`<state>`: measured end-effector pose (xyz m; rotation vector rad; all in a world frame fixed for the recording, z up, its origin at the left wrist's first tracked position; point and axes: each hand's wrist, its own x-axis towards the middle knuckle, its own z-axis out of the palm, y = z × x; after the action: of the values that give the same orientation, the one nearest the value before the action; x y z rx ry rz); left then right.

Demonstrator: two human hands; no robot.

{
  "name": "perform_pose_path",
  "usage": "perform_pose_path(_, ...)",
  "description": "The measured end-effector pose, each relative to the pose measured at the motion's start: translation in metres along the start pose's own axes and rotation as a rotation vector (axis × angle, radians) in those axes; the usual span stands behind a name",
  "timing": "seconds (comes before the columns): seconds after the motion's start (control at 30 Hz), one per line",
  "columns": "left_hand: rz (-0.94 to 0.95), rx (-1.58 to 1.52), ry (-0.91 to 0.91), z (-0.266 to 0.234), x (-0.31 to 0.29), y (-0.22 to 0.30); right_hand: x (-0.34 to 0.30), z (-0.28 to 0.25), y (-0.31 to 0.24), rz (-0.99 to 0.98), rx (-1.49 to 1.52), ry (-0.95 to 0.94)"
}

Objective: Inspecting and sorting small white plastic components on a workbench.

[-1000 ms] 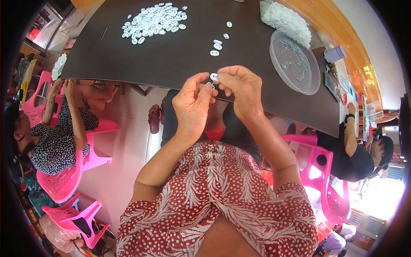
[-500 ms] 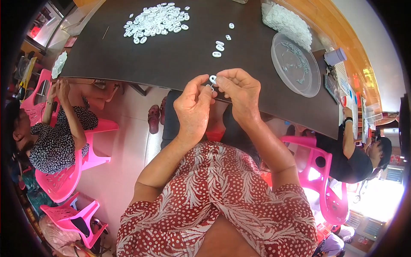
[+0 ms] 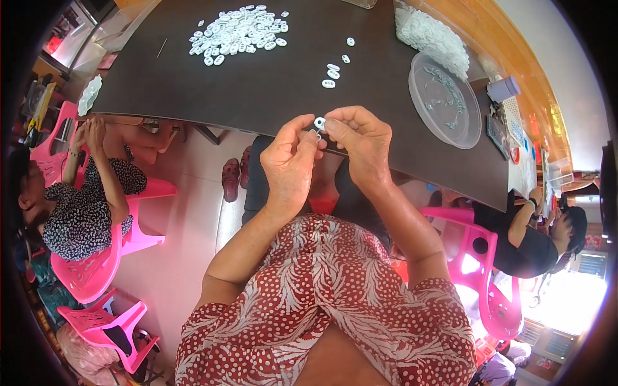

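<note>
Above the near edge of the dark table point(image 3: 296, 96), my two hands meet fingertip to fingertip. Between thumb and fingers, my right hand point(image 3: 362, 141) pinches a small white oval plastic piece point(image 3: 319, 121) with a hole in it. My left hand point(image 3: 288, 164) is closed in a pinch on a small thin ring-like part point(image 3: 317, 134), right below the white piece. The fingertips partly cover both parts, so I cannot tell whether they are joined. Farther off lies a heap of white oval pieces point(image 3: 238, 32). Several similar loose pieces point(image 3: 331, 74) lie ahead of my hands.
A round clear tray point(image 3: 465, 134) with small grey-blue parts sits at the right, by a clear bag point(image 3: 432, 40) of whitish pieces and a purple cup point(image 3: 503, 89). A thin stick point(image 3: 161, 47) lies far left. People sit on pink chairs point(image 3: 87, 276) at both sides.
My hands keep the same pinch with hardly any movement. The view has shifted slightly. At the right, the other person's arm has moved a little.
</note>
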<state>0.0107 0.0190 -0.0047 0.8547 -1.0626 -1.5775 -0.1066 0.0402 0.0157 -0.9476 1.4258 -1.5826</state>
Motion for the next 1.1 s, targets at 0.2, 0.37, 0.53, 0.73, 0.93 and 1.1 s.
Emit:
perform_pose_path(0.2,0.059,-0.075,-0.003,-0.001,0.0,-0.007,-0.003,0.004,0.004,-0.002,0.041,-0.048)
perform_pose_path(0.37,0.063,-0.144,-0.019,-0.001,-0.003,-0.006,-0.004,0.004,0.006,-0.007,0.019,-0.078)
perform_pose_path(0.53,0.03,-0.169,-0.013,-0.002,-0.002,-0.006,-0.005,0.002,0.011,-0.07,-0.008,-0.119)
perform_pose_path(0.73,0.005,-0.256,-0.038,-0.003,0.0,-0.002,-0.008,-0.003,0.013,-0.109,-0.145,-0.163)
perform_pose_path(0.93,-0.074,-0.311,0.012,0.001,-0.001,0.007,-0.009,-0.004,0.009,-0.178,-0.258,-0.156)
perform_pose_path(1.1,-0.047,-0.294,-0.027,0.0,-0.004,0.006,-0.012,-0.003,0.012,-0.22,-0.23,-0.102)
